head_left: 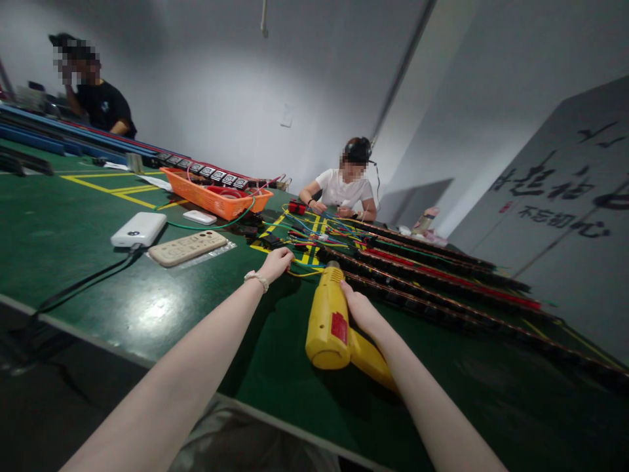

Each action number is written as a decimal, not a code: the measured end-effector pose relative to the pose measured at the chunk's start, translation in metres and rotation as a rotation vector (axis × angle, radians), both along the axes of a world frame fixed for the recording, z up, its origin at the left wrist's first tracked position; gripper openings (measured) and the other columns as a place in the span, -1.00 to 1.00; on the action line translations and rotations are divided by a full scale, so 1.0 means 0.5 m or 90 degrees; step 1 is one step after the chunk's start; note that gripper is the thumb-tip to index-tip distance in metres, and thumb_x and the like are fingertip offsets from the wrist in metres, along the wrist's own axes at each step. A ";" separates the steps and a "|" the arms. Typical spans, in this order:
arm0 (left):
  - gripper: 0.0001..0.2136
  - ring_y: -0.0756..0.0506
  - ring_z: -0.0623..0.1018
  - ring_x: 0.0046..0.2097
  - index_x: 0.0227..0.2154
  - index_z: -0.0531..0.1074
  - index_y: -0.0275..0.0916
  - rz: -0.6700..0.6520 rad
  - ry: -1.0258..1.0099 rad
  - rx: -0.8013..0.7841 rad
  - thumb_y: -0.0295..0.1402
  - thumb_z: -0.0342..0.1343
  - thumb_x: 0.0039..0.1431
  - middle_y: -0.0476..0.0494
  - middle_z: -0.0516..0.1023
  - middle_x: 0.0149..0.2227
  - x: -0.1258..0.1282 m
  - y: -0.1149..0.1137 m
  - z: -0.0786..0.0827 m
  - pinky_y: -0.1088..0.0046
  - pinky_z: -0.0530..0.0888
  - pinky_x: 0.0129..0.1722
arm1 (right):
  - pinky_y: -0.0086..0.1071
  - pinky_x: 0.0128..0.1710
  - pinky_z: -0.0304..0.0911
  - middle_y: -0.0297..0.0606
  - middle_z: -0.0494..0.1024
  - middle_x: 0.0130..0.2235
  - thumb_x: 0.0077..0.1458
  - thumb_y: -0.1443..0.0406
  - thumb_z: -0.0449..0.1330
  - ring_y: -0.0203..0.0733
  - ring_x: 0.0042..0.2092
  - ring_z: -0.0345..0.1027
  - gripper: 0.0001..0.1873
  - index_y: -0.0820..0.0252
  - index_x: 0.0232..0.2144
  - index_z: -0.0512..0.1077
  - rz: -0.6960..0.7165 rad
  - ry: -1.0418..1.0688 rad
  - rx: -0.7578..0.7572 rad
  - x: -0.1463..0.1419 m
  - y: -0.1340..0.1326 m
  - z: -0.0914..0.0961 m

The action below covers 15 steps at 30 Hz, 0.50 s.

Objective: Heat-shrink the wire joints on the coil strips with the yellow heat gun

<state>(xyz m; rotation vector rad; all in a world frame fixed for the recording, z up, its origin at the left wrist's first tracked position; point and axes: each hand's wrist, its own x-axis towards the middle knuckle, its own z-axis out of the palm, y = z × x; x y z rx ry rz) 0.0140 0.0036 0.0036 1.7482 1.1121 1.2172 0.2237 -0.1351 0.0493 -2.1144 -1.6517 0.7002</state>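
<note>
My right hand [361, 305] is wrapped round a yellow heat gun [327, 324] with a red label. Its nozzle points away from me, toward the cables. To the left, my left hand [276, 264] is closed in a pinch on thin wires [307, 272], one yellow and one blue-green, just short of the nozzle. The fingertips are small and partly hidden. Beyond both hands lies a tangle of coloured wires [319, 233] with small connectors. Long dark strips [417, 298] with copper-coloured edges run from there to the right across the green table [211, 341].
An orange basket [211, 200] holds wires at the back left. Nearer stand a white power bank [139, 229] with a black cable and a beige phone case [189, 248]. One person [344, 187] works across the table; another [103, 101] is at the far left.
</note>
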 end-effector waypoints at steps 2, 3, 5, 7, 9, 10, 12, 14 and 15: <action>-0.81 0.05 0.36 -0.57 -0.54 0.33 -0.28 0.002 0.006 0.003 -0.29 -0.11 -0.03 0.04 0.32 -0.67 -0.001 -0.001 0.000 0.57 0.26 -0.55 | -0.29 -0.23 0.17 -0.06 0.50 -0.29 0.03 -0.17 -0.29 -0.02 -0.19 0.34 -0.23 0.29 -0.26 0.43 -0.027 -0.013 0.009 0.016 0.003 0.000; -0.81 0.05 0.36 -0.57 -0.54 0.33 -0.28 0.003 0.010 0.005 -0.29 -0.11 -0.03 0.04 0.33 -0.67 -0.002 -0.001 0.000 0.57 0.26 -0.55 | -0.28 -0.24 0.18 -0.06 0.50 -0.31 0.03 -0.17 -0.29 -0.01 -0.20 0.34 -0.23 0.30 -0.27 0.43 -0.038 -0.020 0.013 0.022 0.004 0.001; -0.81 0.05 0.36 -0.56 -0.54 0.34 -0.28 0.004 0.019 0.008 -0.30 -0.11 -0.03 0.03 0.34 -0.67 -0.003 0.000 0.000 0.58 0.26 -0.55 | -0.29 -0.24 0.18 -0.06 0.50 -0.32 0.04 -0.16 -0.30 -0.01 -0.20 0.34 -0.23 0.30 -0.28 0.43 -0.046 -0.025 0.019 0.028 0.005 0.003; -0.81 0.05 0.36 -0.57 -0.54 0.35 -0.29 0.004 0.022 0.006 -0.30 -0.11 -0.03 0.03 0.34 -0.67 -0.002 -0.001 0.000 0.58 0.26 -0.55 | -0.29 -0.23 0.17 -0.05 0.50 -0.30 0.04 -0.16 -0.31 -0.02 -0.19 0.34 -0.22 0.31 -0.28 0.43 -0.042 -0.026 0.024 0.029 0.003 0.006; -0.81 0.05 0.36 -0.57 -0.54 0.35 -0.29 0.004 0.021 0.004 -0.30 -0.11 -0.03 0.03 0.34 -0.67 -0.002 -0.002 0.001 0.58 0.26 -0.55 | -0.30 -0.20 0.16 -0.04 0.49 -0.24 0.04 -0.16 -0.32 -0.03 -0.17 0.33 -0.21 0.32 -0.26 0.43 -0.032 -0.024 0.027 0.026 -0.001 0.009; -0.81 0.05 0.36 -0.57 -0.53 0.35 -0.29 0.004 0.021 0.002 -0.30 -0.11 -0.03 0.03 0.34 -0.68 -0.001 -0.003 0.002 0.58 0.26 -0.55 | -0.31 -0.18 0.15 -0.03 0.48 -0.21 0.04 -0.16 -0.32 -0.03 -0.16 0.32 -0.21 0.33 -0.26 0.43 -0.028 -0.025 0.028 0.023 -0.003 0.011; -0.81 0.05 0.35 -0.57 -0.53 0.35 -0.28 0.005 0.023 0.002 -0.31 -0.11 -0.03 0.03 0.33 -0.68 -0.001 -0.006 0.005 0.58 0.26 -0.55 | -0.30 -0.15 0.13 0.00 0.46 -0.16 0.04 -0.17 -0.32 -0.04 -0.14 0.31 -0.19 0.35 -0.24 0.42 -0.025 -0.030 0.026 0.017 -0.007 0.015; -0.81 0.05 0.35 -0.58 -0.54 0.35 -0.28 0.005 0.025 0.000 -0.31 -0.11 -0.03 0.03 0.33 -0.68 -0.001 -0.009 0.008 0.57 0.26 -0.55 | -0.30 -0.12 0.11 0.01 0.44 -0.13 0.04 -0.17 -0.33 -0.05 -0.13 0.31 -0.18 0.36 -0.22 0.41 -0.024 -0.033 0.020 0.011 -0.011 0.018; -0.81 0.05 0.35 -0.58 -0.54 0.35 -0.28 0.005 0.026 -0.001 -0.30 -0.11 -0.04 0.03 0.33 -0.68 -0.001 -0.010 0.009 0.57 0.25 -0.54 | -0.30 -0.11 0.10 0.01 0.43 -0.12 0.04 -0.17 -0.33 -0.05 -0.12 0.30 -0.18 0.36 -0.21 0.41 -0.023 -0.033 0.015 0.008 -0.012 0.019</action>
